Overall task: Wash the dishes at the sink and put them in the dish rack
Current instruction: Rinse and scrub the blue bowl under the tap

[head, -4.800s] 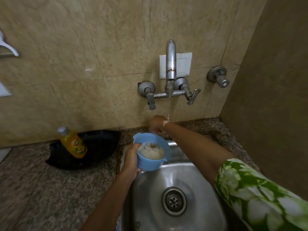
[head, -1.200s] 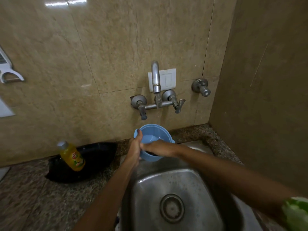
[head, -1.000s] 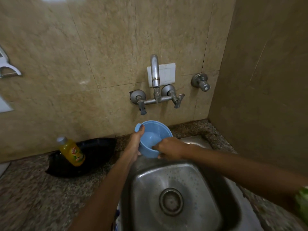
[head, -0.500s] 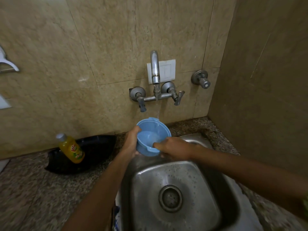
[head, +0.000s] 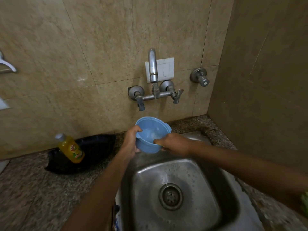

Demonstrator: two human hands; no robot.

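Probably light, stiff, slippery: blue plastic bowl [head: 150, 135] at frame centre, over the sink [head: 180, 194]. Left hand [head: 131, 142] fingers are gripping its rim, right hand [head: 173, 144] pinching the near edge; rim is looking safest.

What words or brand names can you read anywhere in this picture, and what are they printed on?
"Vi": red letters on the label of the yellow bottle beside the sink; the rest of the word is cut off or blurred.
Blue bowl, tap, wall switch plate: no text visible.
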